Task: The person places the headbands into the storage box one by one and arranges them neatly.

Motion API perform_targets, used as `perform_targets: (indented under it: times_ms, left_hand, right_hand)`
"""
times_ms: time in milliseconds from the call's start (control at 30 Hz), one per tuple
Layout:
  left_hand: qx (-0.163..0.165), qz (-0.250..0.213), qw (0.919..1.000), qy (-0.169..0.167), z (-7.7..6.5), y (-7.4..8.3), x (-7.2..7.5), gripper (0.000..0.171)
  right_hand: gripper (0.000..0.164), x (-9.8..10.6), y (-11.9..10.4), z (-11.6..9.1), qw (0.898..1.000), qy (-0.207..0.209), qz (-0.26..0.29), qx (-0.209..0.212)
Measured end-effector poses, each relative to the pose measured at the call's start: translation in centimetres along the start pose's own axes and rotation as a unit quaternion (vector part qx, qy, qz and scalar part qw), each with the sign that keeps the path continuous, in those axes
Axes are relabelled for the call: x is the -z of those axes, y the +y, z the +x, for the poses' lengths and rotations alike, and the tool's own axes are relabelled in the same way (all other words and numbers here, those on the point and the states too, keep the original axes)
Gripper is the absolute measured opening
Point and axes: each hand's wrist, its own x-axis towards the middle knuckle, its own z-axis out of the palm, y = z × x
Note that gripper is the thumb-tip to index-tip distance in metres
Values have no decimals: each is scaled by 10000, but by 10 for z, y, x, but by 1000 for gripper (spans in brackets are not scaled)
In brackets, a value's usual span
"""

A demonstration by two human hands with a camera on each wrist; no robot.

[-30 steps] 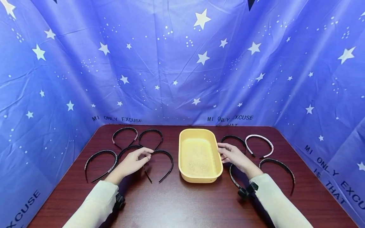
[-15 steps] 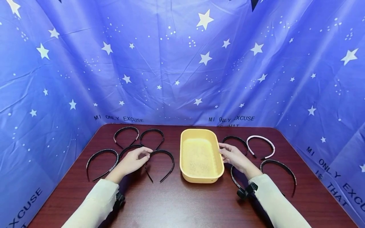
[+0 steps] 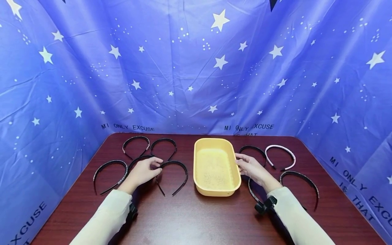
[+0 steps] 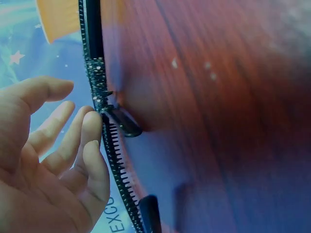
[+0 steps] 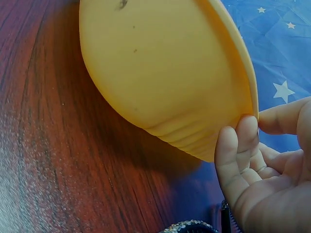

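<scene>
My left hand (image 3: 141,172) hovers low among the black headbands on the left, with loosely bent fingers. In the left wrist view its fingertips meet or nearly meet the edge of a glittery, toothed headband (image 4: 99,82); nothing is plainly gripped. Another black toothed headband (image 3: 185,168) lies just right of that hand, and one more (image 3: 138,158) is partly hidden behind it. At centre stands a yellow plastic basin (image 3: 215,192). My right hand (image 3: 252,168) rests its fingertips on the basin's right side. The right wrist view shows those fingers (image 5: 227,145) against the outer wall, near the rim.
Farther left lie two patterned headbands (image 3: 110,162) (image 3: 136,137) and a black one (image 3: 163,139). On the right are a black headband (image 3: 255,148), a pale pink one (image 3: 289,153) and dark patterned ones (image 3: 301,176) (image 3: 251,193). A starry blue curtain (image 3: 190,68) encloses the table (image 3: 177,221).
My left hand and forearm have shifted slightly to the right. The right hand stays at the basin's side. The headbands and basin keep their places; the head view has moved a little.
</scene>
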Motion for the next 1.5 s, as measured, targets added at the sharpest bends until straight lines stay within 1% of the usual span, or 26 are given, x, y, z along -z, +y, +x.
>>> perform_targets:
  times_ms: [167,333,400,733,1033,1167,1367,1400,1500]
  left_hand:
    - [243,109,9996,42,5,-1,-4,34]
    - [308,253,9992,75,11,-1,-7,32]
    - [342,328,9989,56,12,-1,-8,31]
    - [752,680,9948,-75,17,7,-8,27]
    - [907,776,9928,-72,20,6,-10,22]
    - [841,647,9943,-4,19,7,-10,18]
    - [306,127,9994,89,19,7,-8,13]
    - [267,30,9996,90,20,7,-8,13]
    - [304,-340,9990,31,21,7,-7,13]
  right_hand:
    - [59,-1,1,1,9999,-88,56,11]
    - [59,-1,2,1,9999,-94,62,27]
    - [59,-1,2,1,10000,-77,56,25]
    - [59,-2,0,-1,10000,-3,24,-71]
    - [59,-1,0,0,10000,-47,64,-57]
    - [59,-1,0,0,10000,-44,45,-62]
    - [59,0,0,0,9998,16,50,-177]
    - [58,1,0,0,9998,23,70,-202]
    - [58,2,0,0,9996,24,112,-249]
